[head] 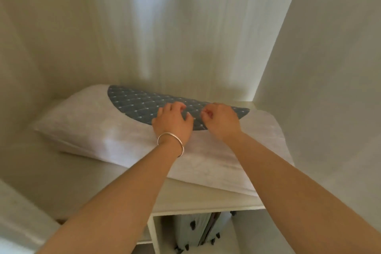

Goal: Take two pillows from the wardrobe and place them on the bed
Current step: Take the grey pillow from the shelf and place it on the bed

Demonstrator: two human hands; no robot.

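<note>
Pillows, white pillow (86, 121) under blue pillow (140, 100), lie on wardrobe shelf (202, 200); left hand (172, 122) and right hand (221, 120) grip pinching blue.

Place: a home bedroom closet, as far as I can tell.
Shelf (206, 198): cream, built in, between pale walls.
On it: my bedding, a white pillow (86, 121).
Compartment below: my suitcase (198, 231), upright, near the shelf's front edge.

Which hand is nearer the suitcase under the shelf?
Right. The right hand sits almost directly above the suitcase; the left hand is further left. Both grip the blue quilted pillow.
</note>
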